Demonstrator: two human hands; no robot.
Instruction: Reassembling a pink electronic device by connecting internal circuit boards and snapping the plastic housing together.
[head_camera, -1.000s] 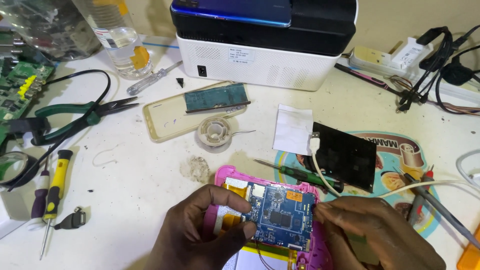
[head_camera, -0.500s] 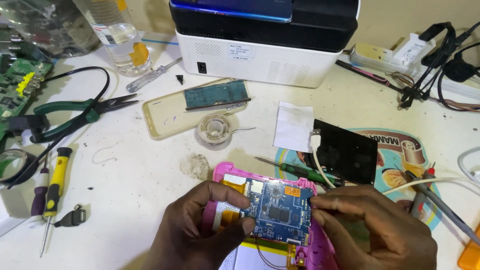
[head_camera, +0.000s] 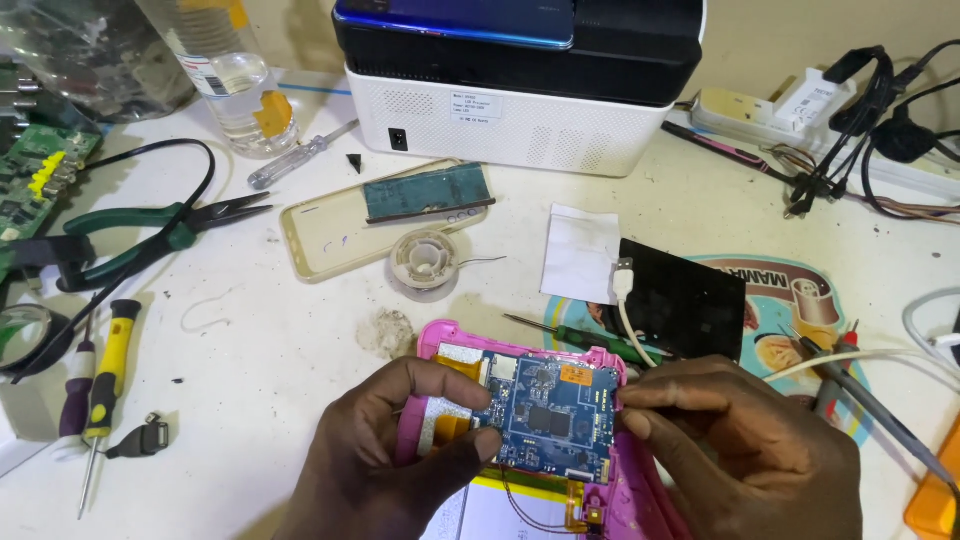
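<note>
Both hands on the blue circuit board (head_camera: 553, 418), low centre of the frame. My left hand (head_camera: 385, 465) pinches its left edge, thumb below, fingers curled over the top corner. My right hand (head_camera: 745, 450) pinches the right edge, fingertips pressed together on it. Board sits over the pink tablet shell (head_camera: 440, 345), lifted a bit at my side as far as I can tell; thin wires run from its bottom edge down to the battery area. Orange flex strip at the board's upper left.

Around it:
- green-handled screwdriver (head_camera: 590, 340) just above the shell, tip pointing left
- white USB cable (head_camera: 625, 290) draped over a black panel (head_camera: 685, 300), right of centre
- solder spool (head_camera: 425, 260) mid frame, beige phone case (head_camera: 340, 230) behind it with a dark teal board (head_camera: 425, 192) lying on it
- white paper square (head_camera: 580, 255) beside the black panel
- green pliers (head_camera: 150, 240) left, yellow-handled screwdriver (head_camera: 110, 370) lower left
- clear-handled screwdriver (head_camera: 295, 158) and plastic bottle (head_camera: 235, 75) upper left
- white and black printer (head_camera: 520, 80) top centre
- power strip (head_camera: 790, 110) with black plugs, upper right
- probe (head_camera: 870, 405) with cable, lower right
</note>
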